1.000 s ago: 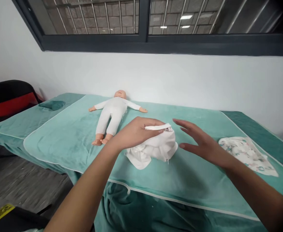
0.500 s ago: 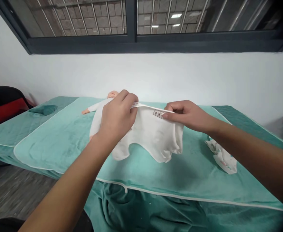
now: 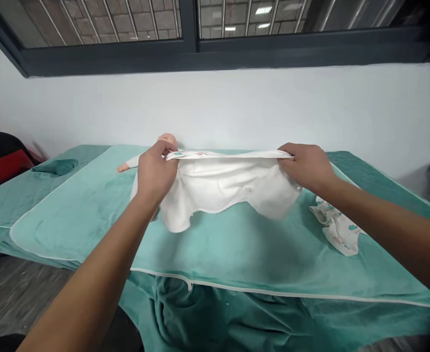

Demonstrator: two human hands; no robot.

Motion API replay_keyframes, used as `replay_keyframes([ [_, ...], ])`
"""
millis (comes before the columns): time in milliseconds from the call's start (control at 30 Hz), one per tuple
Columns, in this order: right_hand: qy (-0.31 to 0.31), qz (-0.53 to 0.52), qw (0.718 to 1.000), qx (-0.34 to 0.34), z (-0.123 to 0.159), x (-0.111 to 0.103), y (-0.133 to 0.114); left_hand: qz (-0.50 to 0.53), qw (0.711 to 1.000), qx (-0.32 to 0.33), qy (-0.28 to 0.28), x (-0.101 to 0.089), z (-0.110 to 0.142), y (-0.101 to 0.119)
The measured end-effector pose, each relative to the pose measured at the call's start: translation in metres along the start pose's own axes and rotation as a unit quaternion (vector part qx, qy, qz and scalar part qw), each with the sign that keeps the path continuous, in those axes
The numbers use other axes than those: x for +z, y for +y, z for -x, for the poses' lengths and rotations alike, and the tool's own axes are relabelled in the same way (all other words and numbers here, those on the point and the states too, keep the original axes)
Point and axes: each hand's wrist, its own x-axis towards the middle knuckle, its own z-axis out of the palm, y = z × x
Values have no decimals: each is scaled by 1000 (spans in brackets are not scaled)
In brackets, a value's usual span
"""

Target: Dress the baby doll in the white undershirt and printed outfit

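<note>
Stretched between my two hands is a white baby garment (image 3: 229, 181), its top edge pulled straight and its scalloped lower edge hanging over the bed. A small coloured print shows along that top edge. My left hand (image 3: 156, 168) pinches the garment's left end, closed on the cloth. At the other end my right hand (image 3: 306, 165) is closed on the right corner. Behind my left hand lies a baby doll (image 3: 167, 139) in white, partly hidden by the hand and cloth; its head and one outstretched arm show.
A printed white cloth piece (image 3: 337, 227) lies crumpled on the right, below my right forearm. The green bed cover (image 3: 71, 210) has a pale-piped edge. A white wall and dark window frame (image 3: 196, 61) stand behind. A black and red chair (image 3: 5, 164) is at far left.
My hands have moved apart, pulling the garment's edge wide and straight. The label seen near my right hand is out of sight. The view has shifted slightly.
</note>
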Motion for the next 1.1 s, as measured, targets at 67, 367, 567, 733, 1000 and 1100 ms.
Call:
replay_keyframes([
  [67,-17,-13,1000,22,-1,1,5,-8,1000,-15,-6,4,-2,-3],
  [367,-233,108,966,42,-55,29,20,-120,983,-53,-129,61,-37,-27],
  [567,-109,136,974,-146,8,132,-16,-150,958,132,-204,174,21,-32],
  [733,-114,67,990,-53,37,181,-25,-113,960,67,-247,216,32,-35],
  [1000,-117,17,992,45,2,182,-27,-49,983,35,-174,209,-3,-26],
  [1100,-114,42,991,51,-9,186,-34,-52,986,9,-157,211,-7,-18],
])
